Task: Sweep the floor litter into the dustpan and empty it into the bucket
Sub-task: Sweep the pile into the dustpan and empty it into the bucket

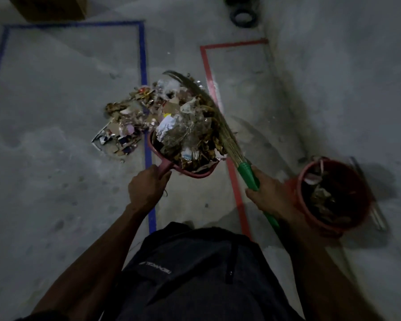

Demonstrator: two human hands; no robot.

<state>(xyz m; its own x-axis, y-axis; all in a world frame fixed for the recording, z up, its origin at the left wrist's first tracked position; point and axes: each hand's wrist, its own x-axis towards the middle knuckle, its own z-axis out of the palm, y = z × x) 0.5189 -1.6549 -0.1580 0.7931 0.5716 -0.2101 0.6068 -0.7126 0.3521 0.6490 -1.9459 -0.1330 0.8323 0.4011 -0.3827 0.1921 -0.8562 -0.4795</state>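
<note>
My left hand (pixel 146 188) grips the handle of a dark red dustpan (pixel 196 173), which is heaped with leaves, paper and plastic scraps. My right hand (pixel 267 193) grips the green handle of a straw broom (pixel 220 126); its bristles lie against the right side of the heap in the pan. A pile of litter (pixel 130 121) lies on the concrete floor just beyond and left of the dustpan. A red bucket (pixel 333 195) stands on the floor to the right of my right hand, partly filled with litter.
A blue tape rectangle (pixel 142 54) and a red tape outline (pixel 206 63) mark the floor. A cardboard box (pixel 51 8) sits at the top left and a dark tape roll (pixel 243 17) at the top. A wall rises on the right.
</note>
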